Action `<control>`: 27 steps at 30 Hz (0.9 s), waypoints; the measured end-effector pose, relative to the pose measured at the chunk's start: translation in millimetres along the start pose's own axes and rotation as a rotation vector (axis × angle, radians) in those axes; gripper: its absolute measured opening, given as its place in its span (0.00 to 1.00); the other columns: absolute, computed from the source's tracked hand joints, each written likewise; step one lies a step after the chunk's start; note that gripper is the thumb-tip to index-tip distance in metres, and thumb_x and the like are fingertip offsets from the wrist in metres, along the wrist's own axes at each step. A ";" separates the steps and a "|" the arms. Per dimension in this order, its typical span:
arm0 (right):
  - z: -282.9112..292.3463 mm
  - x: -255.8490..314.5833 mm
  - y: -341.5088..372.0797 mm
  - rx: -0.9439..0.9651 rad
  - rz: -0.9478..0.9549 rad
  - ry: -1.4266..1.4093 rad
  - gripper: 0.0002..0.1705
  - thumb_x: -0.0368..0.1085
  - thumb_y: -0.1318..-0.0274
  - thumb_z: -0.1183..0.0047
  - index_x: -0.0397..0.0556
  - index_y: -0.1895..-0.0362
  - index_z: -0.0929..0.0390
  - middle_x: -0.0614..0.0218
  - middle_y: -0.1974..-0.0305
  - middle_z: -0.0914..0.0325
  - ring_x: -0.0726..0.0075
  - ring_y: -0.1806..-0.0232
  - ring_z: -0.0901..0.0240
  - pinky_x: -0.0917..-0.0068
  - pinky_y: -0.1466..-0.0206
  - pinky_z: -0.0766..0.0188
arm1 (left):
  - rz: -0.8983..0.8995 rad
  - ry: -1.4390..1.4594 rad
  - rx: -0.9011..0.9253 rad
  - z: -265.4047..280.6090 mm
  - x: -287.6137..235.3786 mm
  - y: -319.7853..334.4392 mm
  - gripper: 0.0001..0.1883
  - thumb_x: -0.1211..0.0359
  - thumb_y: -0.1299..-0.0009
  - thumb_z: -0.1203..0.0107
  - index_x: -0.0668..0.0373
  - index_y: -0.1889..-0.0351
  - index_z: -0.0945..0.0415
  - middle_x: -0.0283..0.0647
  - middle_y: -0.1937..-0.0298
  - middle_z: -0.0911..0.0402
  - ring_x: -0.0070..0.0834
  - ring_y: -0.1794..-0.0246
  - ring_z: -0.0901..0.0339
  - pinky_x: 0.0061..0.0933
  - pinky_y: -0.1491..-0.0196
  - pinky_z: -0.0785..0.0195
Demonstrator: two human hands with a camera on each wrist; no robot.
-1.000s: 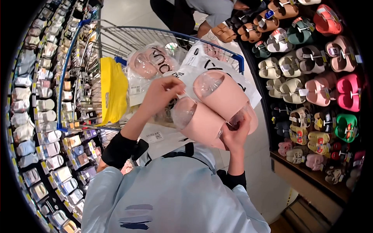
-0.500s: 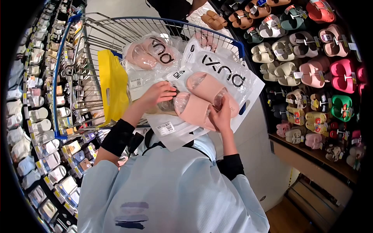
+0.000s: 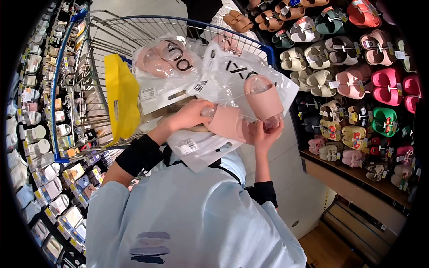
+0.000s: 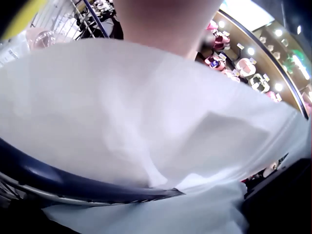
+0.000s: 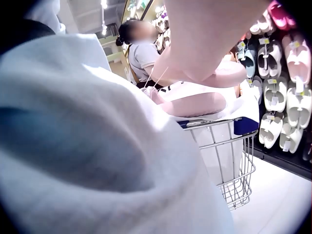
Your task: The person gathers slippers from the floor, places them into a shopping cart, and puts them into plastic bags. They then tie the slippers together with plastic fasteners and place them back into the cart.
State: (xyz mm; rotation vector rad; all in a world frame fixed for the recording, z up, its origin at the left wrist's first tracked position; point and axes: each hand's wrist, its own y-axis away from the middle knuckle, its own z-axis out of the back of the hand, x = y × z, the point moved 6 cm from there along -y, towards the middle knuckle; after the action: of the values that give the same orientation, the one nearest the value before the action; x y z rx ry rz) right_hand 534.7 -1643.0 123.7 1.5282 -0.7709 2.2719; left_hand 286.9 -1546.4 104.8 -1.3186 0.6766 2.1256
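Two pink slide sandals are held over the packaging in the head view. My left hand grips the left slide at its toe end. Upright to the right, the other slide is pinched low down by my right hand, whose fingers also reach the left slide's heel end. A thin clear cord stretches between the slides, and crumpled clear plastic fills their openings. Under them lies a white printed bag. White material hides my left hand in the left wrist view.
Beneath the hands stands a wire shopping cart with a yellow flap and another bagged pink pair. Racks of slides line the right, packaged goods the left. A person stands beyond the cart.
My left hand has left the cord, moved off the slides, then taken hold of the left one. The slides, side by side before, are now spread apart with the cord stretched between them.
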 end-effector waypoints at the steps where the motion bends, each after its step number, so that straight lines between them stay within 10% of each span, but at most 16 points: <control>1: 6.1 -1.7 -4.6 -0.002 0.007 0.003 0.39 0.25 0.52 0.44 0.43 0.39 0.53 0.53 0.47 0.38 0.64 0.50 0.34 0.74 0.51 0.33 | 0.005 -0.041 0.016 -3.8 1.5 -3.8 0.24 0.68 0.47 0.41 0.57 0.50 0.28 0.43 0.56 0.26 0.39 0.50 0.32 0.35 0.45 0.41; 13: 6.7 -28.0 -37.5 0.170 -0.177 -0.241 0.34 0.26 0.46 0.49 0.45 0.38 0.53 0.57 0.52 0.32 0.68 0.50 0.33 0.74 0.49 0.34 | -0.157 -0.339 -0.097 20.3 -12.4 -85.1 0.20 0.83 0.50 0.55 0.58 0.59 0.26 0.40 0.62 0.24 0.37 0.56 0.32 0.33 0.51 0.38; 21: 6.4 -66.6 -32.6 0.081 -0.716 -0.573 0.16 0.30 0.43 0.51 0.43 0.52 0.37 0.60 0.52 0.30 0.68 0.53 0.31 0.73 0.50 0.31 | -0.002 -0.074 -0.026 12.9 34.7 -69.2 0.21 0.82 0.47 0.54 0.59 0.53 0.28 0.44 0.55 0.27 0.37 0.51 0.31 0.33 0.48 0.37; 27: 16.4 -62.3 -18.7 0.054 -0.655 -0.756 0.15 0.25 0.49 0.50 0.41 0.55 0.33 0.63 0.55 0.28 0.69 0.52 0.31 0.69 0.44 0.36 | -0.061 -0.117 -0.083 40.5 -48.0 -89.7 0.16 0.70 0.40 0.50 0.58 0.52 0.28 0.45 0.52 0.31 0.39 0.49 0.33 0.32 0.47 0.40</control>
State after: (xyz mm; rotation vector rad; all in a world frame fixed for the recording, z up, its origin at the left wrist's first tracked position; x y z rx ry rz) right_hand 581.3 -1634.1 76.2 2.2685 -0.2734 1.2432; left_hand 339.6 -1463.2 152.7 -1.2299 0.4991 2.1825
